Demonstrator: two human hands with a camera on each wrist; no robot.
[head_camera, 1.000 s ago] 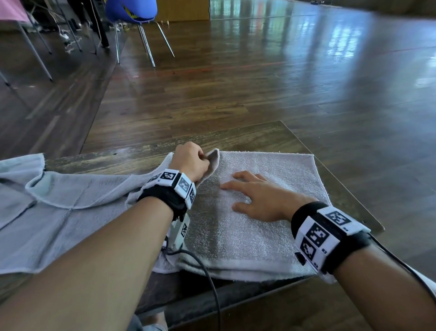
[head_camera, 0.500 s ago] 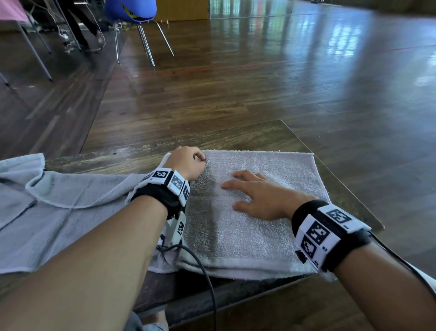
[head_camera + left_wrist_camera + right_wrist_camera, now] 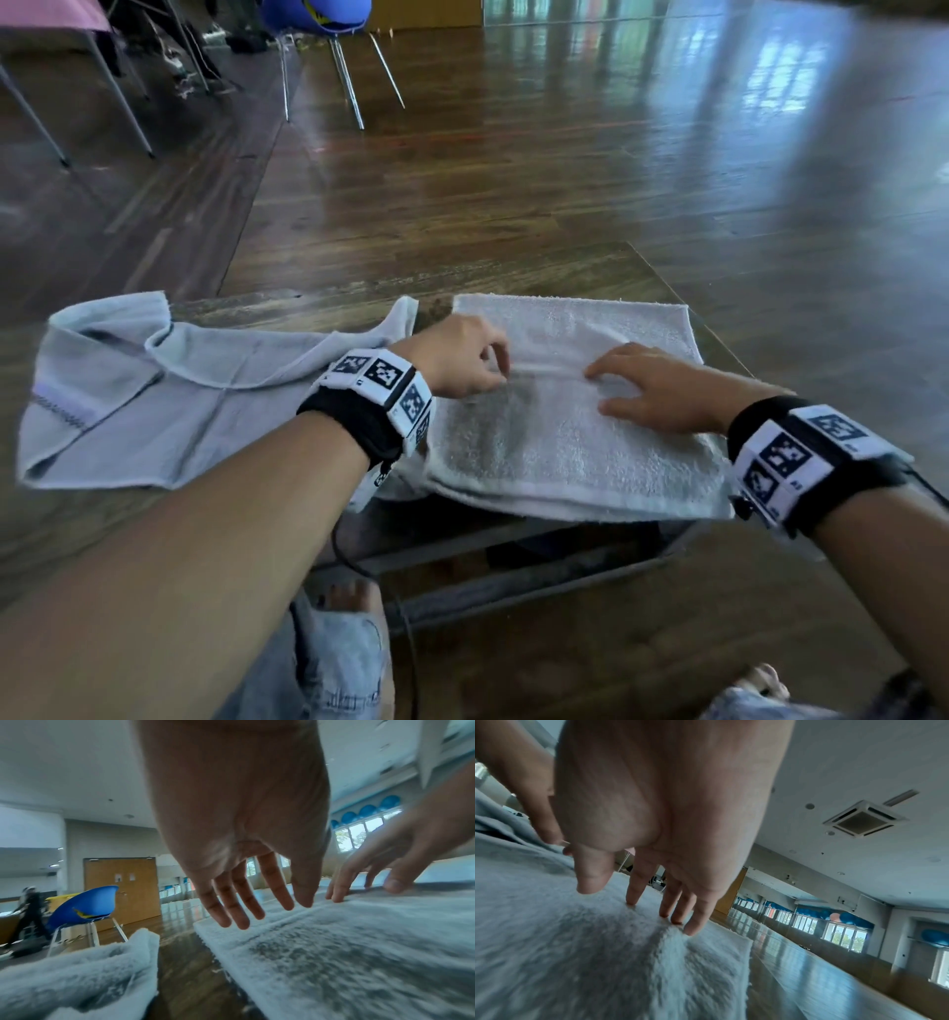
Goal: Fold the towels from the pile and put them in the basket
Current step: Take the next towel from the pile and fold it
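Note:
A folded grey-white towel [image 3: 565, 442] [image 3: 359, 953] [image 3: 577, 943] lies flat on the right end of the wooden table [image 3: 513, 277]. My left hand [image 3: 495, 365] [image 3: 257, 912] hovers over the towel's left part with straight, spread fingers and holds nothing. Just right of it, my right hand [image 3: 616, 383] [image 3: 641, 902] presses its fingertips flat into the towel along a low ridge. A second, pale blue-grey towel [image 3: 179, 390] [image 3: 77, 973] lies spread and rumpled on the left of the table. No basket can be made out.
The table's right edge [image 3: 719, 334] runs close beside the folded towel, with bare wooden floor beyond. A blue chair [image 3: 318, 15] [image 3: 85, 906] stands far back left. A grey frame [image 3: 513, 570] shows below the table's front edge, above my knees.
My left hand has let go of the towel's far left corner, which now lies flat, and has moved right toward the right hand. The right hand stays pressed on the towel.

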